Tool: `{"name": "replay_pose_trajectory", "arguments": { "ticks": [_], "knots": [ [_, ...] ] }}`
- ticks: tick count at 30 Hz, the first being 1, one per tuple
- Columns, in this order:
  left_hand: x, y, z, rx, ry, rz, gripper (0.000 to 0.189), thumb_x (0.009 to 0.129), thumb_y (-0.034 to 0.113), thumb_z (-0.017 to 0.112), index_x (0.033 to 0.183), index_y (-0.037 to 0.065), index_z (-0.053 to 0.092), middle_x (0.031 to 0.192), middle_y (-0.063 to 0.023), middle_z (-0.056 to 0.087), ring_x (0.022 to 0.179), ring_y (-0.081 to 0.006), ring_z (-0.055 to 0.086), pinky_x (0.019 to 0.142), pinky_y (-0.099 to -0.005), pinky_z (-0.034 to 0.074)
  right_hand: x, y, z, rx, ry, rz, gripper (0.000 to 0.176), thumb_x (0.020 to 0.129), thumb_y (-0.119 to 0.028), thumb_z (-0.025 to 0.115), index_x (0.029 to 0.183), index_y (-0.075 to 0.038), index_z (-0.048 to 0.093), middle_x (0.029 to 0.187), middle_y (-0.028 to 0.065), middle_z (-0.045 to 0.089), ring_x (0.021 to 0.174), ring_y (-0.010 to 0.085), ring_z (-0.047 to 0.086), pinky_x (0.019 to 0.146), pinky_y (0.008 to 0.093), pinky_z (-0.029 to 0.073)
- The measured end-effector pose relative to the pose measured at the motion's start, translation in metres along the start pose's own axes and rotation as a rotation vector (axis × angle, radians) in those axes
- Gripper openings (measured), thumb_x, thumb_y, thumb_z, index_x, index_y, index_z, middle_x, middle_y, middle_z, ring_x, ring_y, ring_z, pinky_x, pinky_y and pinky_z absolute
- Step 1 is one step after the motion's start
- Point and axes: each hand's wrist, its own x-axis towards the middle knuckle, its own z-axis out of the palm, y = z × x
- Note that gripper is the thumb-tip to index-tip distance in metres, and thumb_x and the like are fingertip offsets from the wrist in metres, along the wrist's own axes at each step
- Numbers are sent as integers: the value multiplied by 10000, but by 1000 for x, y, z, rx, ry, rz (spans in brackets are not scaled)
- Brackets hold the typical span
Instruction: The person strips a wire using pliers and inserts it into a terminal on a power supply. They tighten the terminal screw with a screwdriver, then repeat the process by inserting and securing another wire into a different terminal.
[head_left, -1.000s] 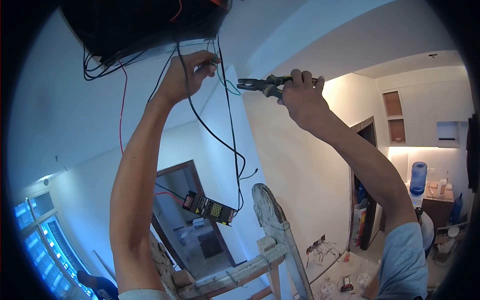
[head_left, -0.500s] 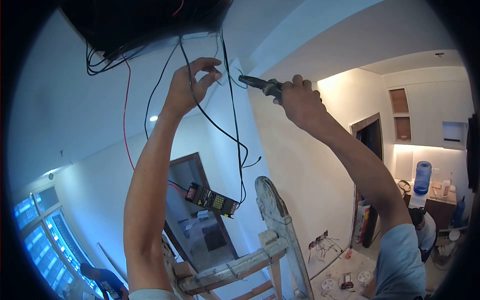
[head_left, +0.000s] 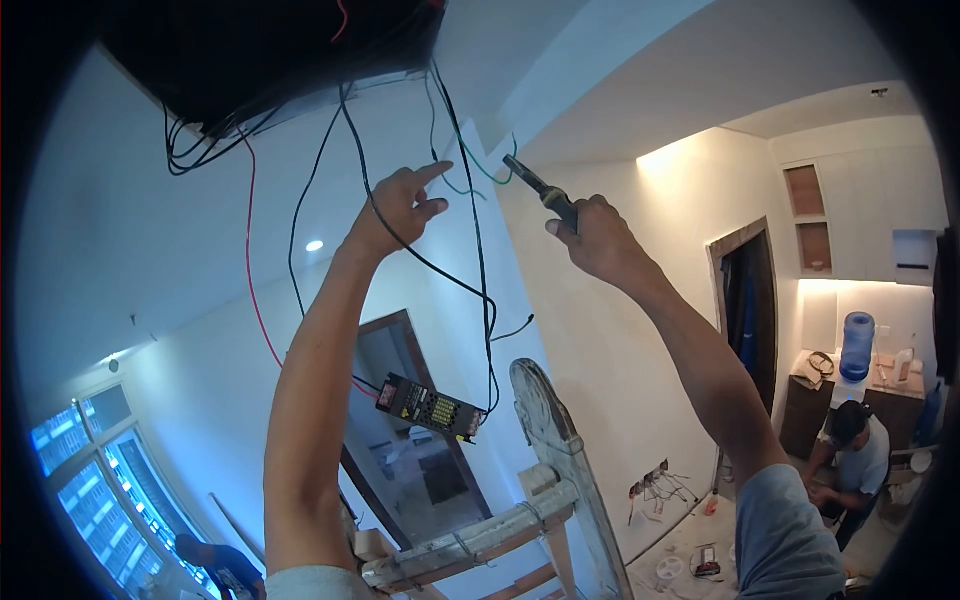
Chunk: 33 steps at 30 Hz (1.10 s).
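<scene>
Left hand (head_left: 400, 205) is up and loosely open, forefinger out, a black wire (head_left: 440, 270) crossing it with no pinch that I can see. Right hand (head_left: 590, 240) is clenched on the pliers (head_left: 535, 185), nose raised to the green wire (head_left: 470, 160) just beside the ceiling; whether the nose bites it, I can't tell. Overhead, the dark opening (head_left: 270, 60) spills loose loops, and a red wire (head_left: 255, 280) trails down. Hanging on those leads, well clear of the opening, is a box (head_left: 430, 408). By my reading the wiring is mid-way: leads pulled out, box connected but dangling, nothing tucked away. Ladder (head_left: 545, 420) top sits below. Far down, a person (head_left: 850, 450) crouches near a blue bottle (head_left: 857, 345). The box's label is too small to read, and no brands show.
</scene>
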Motion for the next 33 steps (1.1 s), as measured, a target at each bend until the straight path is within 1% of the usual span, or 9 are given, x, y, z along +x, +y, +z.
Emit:
{"name": "replay_pose_trajectory", "arguments": {
  "ticks": [6,12,14,16,22,26,29,31,33],
  "knots": [
    [14,-11,17,54,35,171,299,864,150,742,1157,90,729,854,-123,668,751,-234,611,730,-356,507,-2,2,1,-9,28,-38,438,996,-330,574,1025,103,629,910,250,585,844,382,609,811,486,510],
    [15,-14,15,-19,93,149,185,897,177,711,969,16,765,822,-108,689,711,-182,620,676,-309,493,-2,2,-3,-17,-33,-38,458,998,-351,568,999,104,624,958,235,569,856,377,616,814,486,510],
    [16,-14,17,-143,136,80,258,905,239,698,878,-13,750,754,-95,678,666,-152,607,639,-284,473,0,6,3,-3,-22,-36,462,1002,-355,560,1003,102,626,982,234,563,864,378,621,819,488,512],
    [16,-10,17,-427,169,-154,371,905,325,674,757,-13,714,645,-73,627,589,-135,567,576,-279,439,0,6,4,9,-8,-33,465,1006,-360,552,1007,99,628,1006,232,556,873,379,625,823,490,514],
    [23,-14,20,-289,286,-183,496,933,393,595,642,-4,657,551,-43,558,508,-115,497,501,-302,382,-1,7,11,25,21,9,494,977,-401,598,966,92,637,973,228,580,883,373,630,818,469,502],
    [21,-5,23,-292,338,-249,462,930,369,610,674,-11,670,540,-49,556,506,-123,521,508,-298,399,-1,7,10,5,16,-20,492,977,-404,597,945,85,637,963,230,578,879,375,627,815,471,501],
    [14,-2,28,-442,322,-178,385,918,347,650,809,-19,695,545,-70,587,512,-142,569,517,-313,433,-1,6,12,19,0,-19,495,977,-407,595,921,84,635,955,230,573,873,370,622,804,472,496],
    [3,14,21,-281,391,-93,313,877,273,713,984,-21,687,596,-160,625,526,-246,647,535,-351,481,-1,6,14,33,-10,-5,498,976,-409,595,911,83,635,953,231,570,871,366,620,797,473,493],
    [-12,37,7,-115,375,-141,313,864,237,733,1027,-22,666,596,-158,625,529,-273,649,545,-352,490,-3,4,17,74,30,-13,504,974,-405,595,862,85,620,906,231,571,823,362,618,765,477,489]
  ]
}}
